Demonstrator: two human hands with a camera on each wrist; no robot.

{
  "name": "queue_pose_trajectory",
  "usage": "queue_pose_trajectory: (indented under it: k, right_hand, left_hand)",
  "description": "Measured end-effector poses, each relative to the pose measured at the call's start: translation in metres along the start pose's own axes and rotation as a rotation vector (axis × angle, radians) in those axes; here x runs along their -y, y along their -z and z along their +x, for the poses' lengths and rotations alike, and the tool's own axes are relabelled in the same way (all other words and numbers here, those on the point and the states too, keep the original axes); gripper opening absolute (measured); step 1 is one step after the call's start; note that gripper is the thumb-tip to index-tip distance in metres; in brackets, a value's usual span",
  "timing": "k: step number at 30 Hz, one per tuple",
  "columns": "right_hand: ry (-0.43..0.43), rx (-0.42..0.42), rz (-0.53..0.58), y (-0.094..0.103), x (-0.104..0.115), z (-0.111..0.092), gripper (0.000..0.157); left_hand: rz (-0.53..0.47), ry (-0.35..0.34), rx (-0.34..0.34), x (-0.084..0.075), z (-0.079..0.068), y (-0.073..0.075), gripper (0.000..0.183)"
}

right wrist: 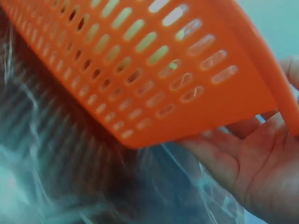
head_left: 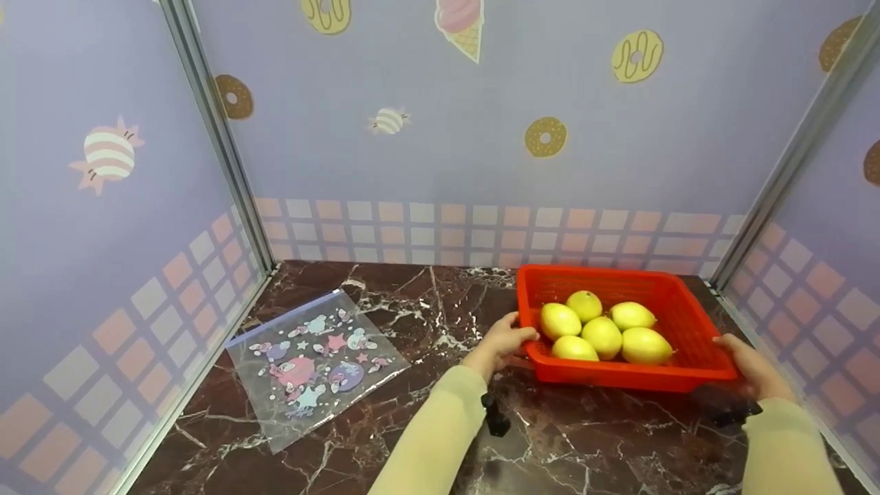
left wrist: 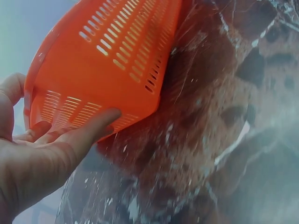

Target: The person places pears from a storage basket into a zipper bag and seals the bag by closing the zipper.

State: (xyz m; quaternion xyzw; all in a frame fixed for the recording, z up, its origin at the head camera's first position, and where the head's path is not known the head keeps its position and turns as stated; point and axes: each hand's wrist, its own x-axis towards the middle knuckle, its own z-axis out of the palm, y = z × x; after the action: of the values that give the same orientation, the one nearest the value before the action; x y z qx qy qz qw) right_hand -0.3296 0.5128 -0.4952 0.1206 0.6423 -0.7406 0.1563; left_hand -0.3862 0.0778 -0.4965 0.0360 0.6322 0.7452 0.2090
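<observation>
A red slotted plastic basket [head_left: 694,323] is at the right of the head view, with several yellow lemons [head_left: 603,337] gathered in its left and middle part. At its left end my left hand [head_left: 503,346] grips the basket, thumb over the rim and fingers against the outer wall. On the opposite end my right hand [head_left: 753,368] holds it, thumb at the rim; the right wrist view shows the fingers under the side. Both wrist views show the basket's slotted wall [left wrist: 88,70] tilted across the picture. Whether its base touches the table cannot be told.
A clear zip bag [head_left: 320,371] with cartoon prints and a blue top strip lies flat on the left of the dark marbled table [head_left: 440,412]. Patterned panels [head_left: 440,158] on metal posts [head_left: 223,144] enclose the back and both sides, the right one close to my right hand.
</observation>
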Motion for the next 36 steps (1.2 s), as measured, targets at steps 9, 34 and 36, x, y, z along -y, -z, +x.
queue_pose_trajectory:
  k: [9, 34, 36]
  right_hand:
    - [0.068, -0.100, -0.002, -0.048, -0.015, -0.002, 0.025]
    - [0.111, -0.047, -0.082, -0.131, -0.045, -0.017, 0.040]
    - [0.130, 0.010, -0.083, -0.134, -0.046, -0.018, 0.034]
  left_hand:
    - [-0.006, -0.016, -0.014, 0.005, -0.015, 0.041, 0.062]
    - [0.021, -0.056, 0.074, 0.018, -0.076, 0.125, 0.079]
    - [0.020, -0.053, 0.077, 0.018, -0.082, 0.131, 0.079]
